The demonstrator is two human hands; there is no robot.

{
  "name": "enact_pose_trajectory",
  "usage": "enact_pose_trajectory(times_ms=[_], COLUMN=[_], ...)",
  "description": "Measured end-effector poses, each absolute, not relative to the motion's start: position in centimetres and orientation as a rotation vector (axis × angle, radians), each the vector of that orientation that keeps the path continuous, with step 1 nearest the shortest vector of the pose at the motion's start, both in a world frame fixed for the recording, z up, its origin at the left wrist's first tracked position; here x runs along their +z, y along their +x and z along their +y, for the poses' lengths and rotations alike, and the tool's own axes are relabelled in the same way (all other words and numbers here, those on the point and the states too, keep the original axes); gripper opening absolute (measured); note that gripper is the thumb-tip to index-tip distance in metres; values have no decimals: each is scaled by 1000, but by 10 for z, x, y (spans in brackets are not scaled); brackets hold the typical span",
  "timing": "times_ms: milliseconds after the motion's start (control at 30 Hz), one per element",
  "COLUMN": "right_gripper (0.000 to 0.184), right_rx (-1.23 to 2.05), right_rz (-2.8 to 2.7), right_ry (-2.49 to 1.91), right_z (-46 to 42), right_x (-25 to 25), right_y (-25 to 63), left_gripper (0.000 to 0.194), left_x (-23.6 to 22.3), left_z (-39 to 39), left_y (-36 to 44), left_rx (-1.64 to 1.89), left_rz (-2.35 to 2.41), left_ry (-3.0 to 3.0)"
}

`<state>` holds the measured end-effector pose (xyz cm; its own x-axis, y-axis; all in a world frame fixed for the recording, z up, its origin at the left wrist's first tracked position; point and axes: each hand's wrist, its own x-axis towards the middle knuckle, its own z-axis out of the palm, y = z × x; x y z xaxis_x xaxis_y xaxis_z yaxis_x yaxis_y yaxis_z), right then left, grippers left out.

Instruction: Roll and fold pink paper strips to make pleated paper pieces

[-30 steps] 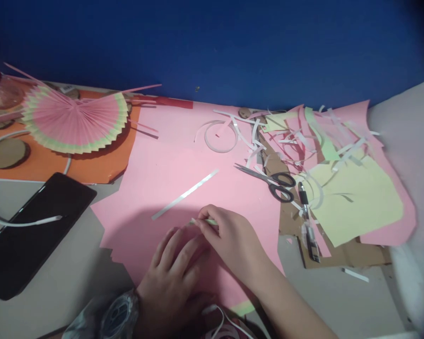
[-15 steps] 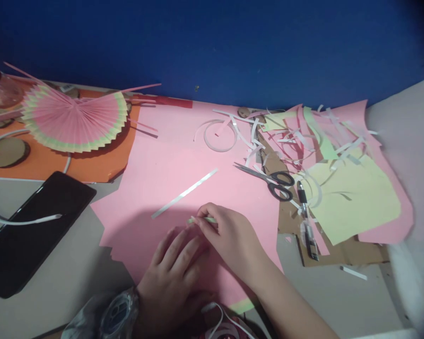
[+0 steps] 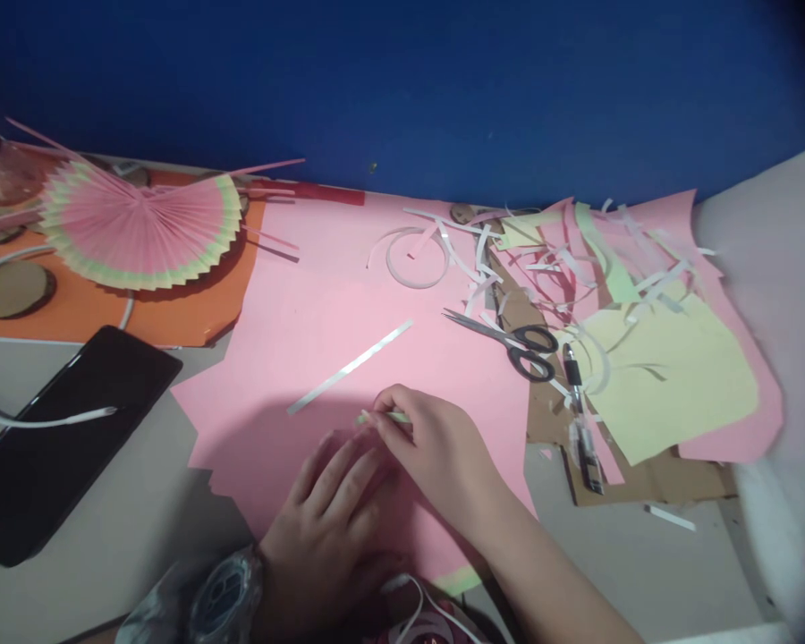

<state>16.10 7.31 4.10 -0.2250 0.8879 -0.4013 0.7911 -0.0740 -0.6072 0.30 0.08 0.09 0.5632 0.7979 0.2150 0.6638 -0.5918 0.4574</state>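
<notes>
My right hand (image 3: 439, 447) pinches a narrow pale green paper strip (image 3: 398, 417) between thumb and forefinger, low over a large pink sheet (image 3: 322, 286). Beside it, my left hand (image 3: 326, 514) lies palm down with its fingers stretched out on the pink sheet, fingertips close to the strip; what lies under the palm is hidden. A watch (image 3: 221, 595) is on the left wrist. Just beyond my hands rests a straight white paper strip (image 3: 350, 368). Scissors (image 3: 510, 342) with black handles lie to the right, blades pointing left.
A pleated pink and green paper fan (image 3: 144, 237) stands on orange paper (image 3: 188, 313) at the left, above a black phone (image 3: 73, 447) and white cable. Paper scraps, a yellow-green sheet (image 3: 684, 376), a pen (image 3: 582, 420) and cardboard (image 3: 644, 483) crowd the right. A blue wall rises behind.
Almost nothing differs. My left fingers have shifted very slightly on the sheet, while my right hand keeps its pinch on the green strip.
</notes>
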Motion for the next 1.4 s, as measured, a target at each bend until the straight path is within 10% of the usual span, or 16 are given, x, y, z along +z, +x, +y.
enact_pose_trajectory(times_ms=[1400], right_gripper=[11], right_rx=[1127], right_rz=[-2069], right_ry=[-1895], right_z=[72], right_x=[41], right_y=[160], left_gripper=[47], left_x=[9], left_z=[8], left_y=[4], left_rx=[584], left_rz=[1191], left_ry=[2527])
